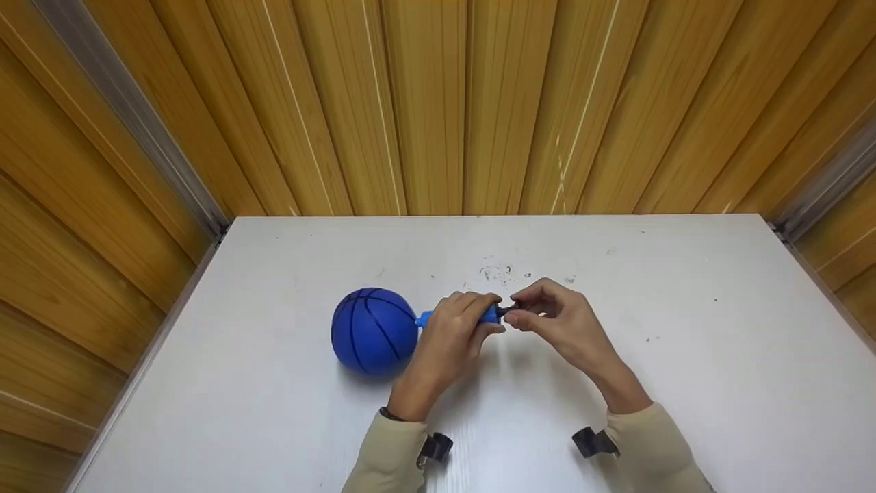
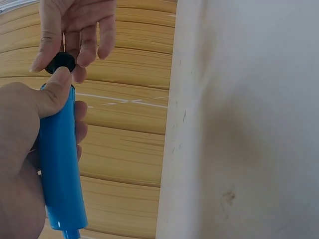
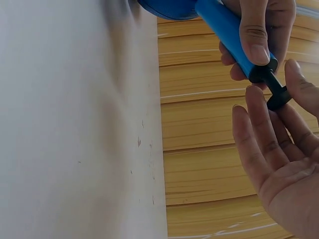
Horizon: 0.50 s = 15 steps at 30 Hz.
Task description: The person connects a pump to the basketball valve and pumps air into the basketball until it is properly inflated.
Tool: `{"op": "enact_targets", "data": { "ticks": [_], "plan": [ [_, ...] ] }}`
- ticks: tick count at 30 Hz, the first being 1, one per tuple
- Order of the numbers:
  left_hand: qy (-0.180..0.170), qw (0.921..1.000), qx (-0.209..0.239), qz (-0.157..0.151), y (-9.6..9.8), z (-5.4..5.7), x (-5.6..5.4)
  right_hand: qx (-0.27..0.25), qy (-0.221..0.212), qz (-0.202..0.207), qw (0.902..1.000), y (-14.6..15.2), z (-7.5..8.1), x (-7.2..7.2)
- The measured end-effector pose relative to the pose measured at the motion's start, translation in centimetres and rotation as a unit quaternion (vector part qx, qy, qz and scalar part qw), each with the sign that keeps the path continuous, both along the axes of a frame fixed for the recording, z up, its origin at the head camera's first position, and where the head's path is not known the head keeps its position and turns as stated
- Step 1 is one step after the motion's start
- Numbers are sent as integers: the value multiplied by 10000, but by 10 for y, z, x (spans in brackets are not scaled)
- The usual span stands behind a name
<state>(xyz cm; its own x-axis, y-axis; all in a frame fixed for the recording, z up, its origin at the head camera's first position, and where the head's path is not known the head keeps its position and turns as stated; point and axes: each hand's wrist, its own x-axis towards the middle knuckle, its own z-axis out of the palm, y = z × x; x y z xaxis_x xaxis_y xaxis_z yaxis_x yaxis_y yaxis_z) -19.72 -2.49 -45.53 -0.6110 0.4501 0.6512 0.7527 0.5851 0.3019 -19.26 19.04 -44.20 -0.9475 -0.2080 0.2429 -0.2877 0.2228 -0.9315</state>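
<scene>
A blue ball [image 1: 373, 332] with black seam lines rests on the white table. My left hand [image 1: 448, 335] grips the barrel of a blue hand pump [image 2: 61, 164], fingers wrapped round it and thumb near its top. The pump's nozzle end points at the ball's right side and seems to meet it; the exact contact is too small to tell. On the right, my right hand [image 1: 568, 325] pinches the pump's black handle [image 3: 279, 98] between thumb and fingers. A short length of black rod shows between handle and barrel in the right wrist view.
The white table [image 1: 274, 424] has small dark marks near its back edge. Behind it stands a wood-patterned panel wall [image 1: 431, 109], with similar panels at both sides. Dark wrist-worn devices [image 1: 436, 447] sit by the beige sleeves [image 1: 387, 452].
</scene>
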Motion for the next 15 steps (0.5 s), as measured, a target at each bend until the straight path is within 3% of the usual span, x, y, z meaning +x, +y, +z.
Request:
{"op": "enact_targets", "data": {
  "ticks": [7,15],
  "plan": [
    [-384,9991,-57,-145,-6,4,0,169,350,-173,9991,2,1,0],
    [-609,9976,-253,186,-14,10,2,47,510,-304,9982,6,2,0]
  ]
}}
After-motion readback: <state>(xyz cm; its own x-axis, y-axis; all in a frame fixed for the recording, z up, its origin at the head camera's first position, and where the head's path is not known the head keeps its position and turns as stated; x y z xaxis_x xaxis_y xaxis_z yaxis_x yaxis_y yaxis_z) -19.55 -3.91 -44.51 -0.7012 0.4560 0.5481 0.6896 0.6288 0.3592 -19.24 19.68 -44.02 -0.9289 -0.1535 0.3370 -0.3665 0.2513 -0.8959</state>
